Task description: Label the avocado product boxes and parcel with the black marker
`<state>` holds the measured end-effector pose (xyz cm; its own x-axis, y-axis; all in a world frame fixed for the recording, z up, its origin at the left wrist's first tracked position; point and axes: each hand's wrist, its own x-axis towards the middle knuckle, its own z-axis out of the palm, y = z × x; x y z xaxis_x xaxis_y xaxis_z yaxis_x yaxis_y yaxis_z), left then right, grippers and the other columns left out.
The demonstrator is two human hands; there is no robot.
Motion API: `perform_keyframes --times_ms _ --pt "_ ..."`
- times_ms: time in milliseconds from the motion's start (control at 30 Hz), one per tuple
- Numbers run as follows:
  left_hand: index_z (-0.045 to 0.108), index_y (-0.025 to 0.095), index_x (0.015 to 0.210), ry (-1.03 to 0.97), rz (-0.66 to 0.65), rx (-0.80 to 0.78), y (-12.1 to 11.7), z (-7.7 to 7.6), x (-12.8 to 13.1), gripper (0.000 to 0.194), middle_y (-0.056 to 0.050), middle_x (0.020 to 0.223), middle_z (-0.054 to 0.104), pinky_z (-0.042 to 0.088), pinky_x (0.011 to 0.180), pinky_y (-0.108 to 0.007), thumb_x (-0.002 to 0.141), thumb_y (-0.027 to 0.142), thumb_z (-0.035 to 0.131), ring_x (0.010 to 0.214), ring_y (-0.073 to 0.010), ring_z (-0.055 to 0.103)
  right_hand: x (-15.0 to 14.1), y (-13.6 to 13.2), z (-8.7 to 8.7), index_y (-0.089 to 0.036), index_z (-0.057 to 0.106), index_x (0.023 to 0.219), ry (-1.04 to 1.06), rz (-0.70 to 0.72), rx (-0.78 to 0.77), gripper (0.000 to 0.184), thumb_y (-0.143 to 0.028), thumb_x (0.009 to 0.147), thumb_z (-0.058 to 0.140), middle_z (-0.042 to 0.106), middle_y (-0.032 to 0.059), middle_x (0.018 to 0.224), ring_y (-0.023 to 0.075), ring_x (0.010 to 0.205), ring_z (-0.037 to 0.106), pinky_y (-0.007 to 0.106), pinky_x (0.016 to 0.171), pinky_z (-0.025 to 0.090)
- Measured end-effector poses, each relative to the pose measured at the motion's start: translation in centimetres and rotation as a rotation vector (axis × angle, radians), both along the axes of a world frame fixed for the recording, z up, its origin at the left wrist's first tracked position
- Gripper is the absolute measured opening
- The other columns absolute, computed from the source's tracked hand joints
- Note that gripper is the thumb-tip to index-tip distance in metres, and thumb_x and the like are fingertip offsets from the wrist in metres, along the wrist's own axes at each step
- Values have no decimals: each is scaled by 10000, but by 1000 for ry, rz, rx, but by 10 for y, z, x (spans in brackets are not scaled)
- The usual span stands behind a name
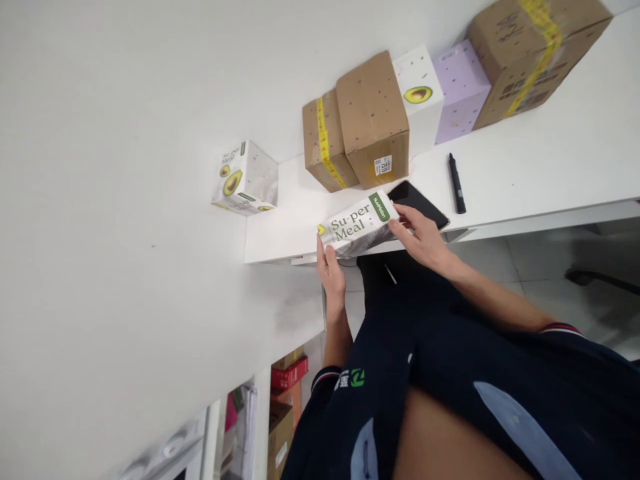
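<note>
Between my two hands is a white food carton (356, 223) printed "Su-per Meal", with a green label at its right end. My left hand (331, 272) grips its left end, the thumb on the near side. My right hand (419, 232) is closed on the right end, fingertips over the corner by the green label. The carton is held tilted above the front edge of the white desk (530, 177). Partly covered by the carton and my right hand, a black tablet (417, 202) lies on the desk. A black marker (457, 183) lies to its right.
Against the wall stand a small taped cardboard box (325, 137), a larger cardboard box (373, 100), a white avocado box (417, 93), a purple box (460, 90) and a big taped box (535, 60). Another Su-per Meal box (247, 177) sits at the desk's left end.
</note>
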<state>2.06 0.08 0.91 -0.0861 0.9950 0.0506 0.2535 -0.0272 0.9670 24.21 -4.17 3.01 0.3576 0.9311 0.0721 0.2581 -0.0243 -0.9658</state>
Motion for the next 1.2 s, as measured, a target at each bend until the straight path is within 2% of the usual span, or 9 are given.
perform_keyframes --times_ms 100,200,333,500,600,767,933,1067,1200 --pt "464 281 1546 -12 -6 51 -1 -2 -3 636 -65 1620 472 368 1249 -426 983 570 524 1554 -242 362 -8 0 -5 -224 645 1207 68 -27 14 425 -532 917 602 733 114 1237 259 1034 705 470 903 601" --pt "491 264 1524 -29 37 95 -3 -10 -6 622 -77 1618 473 343 1260 -397 970 542 546 1552 -245 364 -14 0 -11 -239 618 1101 132 -38 60 333 -509 907 616 737 86 1181 246 1049 708 470 946 591" --pt "550 223 1434 -115 120 131 -8 -25 -7 565 -118 1527 558 374 1233 -395 933 482 585 1482 -261 466 -18 -2 -19 -242 576 1006 95 -58 105 277 -487 893 637 704 106 1236 244 1068 699 484 978 579" --pt "589 233 1255 -288 174 187 -21 -37 -6 438 -102 1370 643 447 1146 -357 845 369 659 1364 -243 573 -17 -19 -24 -248 548 903 46 -13 65 287 -527 905 619 688 96 1157 241 1036 688 467 925 596" --pt "563 249 1182 -328 237 111 -28 -41 -6 383 -89 1321 653 504 1037 -336 839 394 647 1248 -213 632 -18 -32 -27 -252 575 936 59 55 -17 316 -567 914 583 673 96 1153 248 1063 673 448 925 593" --pt "513 245 1193 -454 267 -189 -34 -47 -11 431 -148 1373 608 558 848 -338 905 565 528 1085 -208 691 -27 -37 -41 -259 545 938 158 118 -234 346 -601 895 563 681 83 1133 237 940 689 427 818 596" --pt "455 292 1263 -426 190 -194 -30 -54 -10 487 -147 1395 595 587 863 -383 913 620 539 998 -193 726 -33 -29 -47 -270 499 1039 268 119 -343 385 -596 857 597 724 72 1066 224 798 700 411 728 585" --pt "447 286 1255 -366 234 -114 -23 -50 -3 468 -151 1371 599 611 827 -388 903 553 600 1035 -216 724 -33 -25 -42 -263 513 1044 235 114 -353 412 -600 829 615 740 60 993 228 771 693 401 722 571" --pt "506 251 1269 -203 283 102 -13 -28 0 496 -149 1440 527 572 961 -355 873 489 687 1268 -235 621 -36 -19 -41 -243 581 1061 212 139 -366 368 -549 858 597 747 35 904 220 770 681 425 808 570"
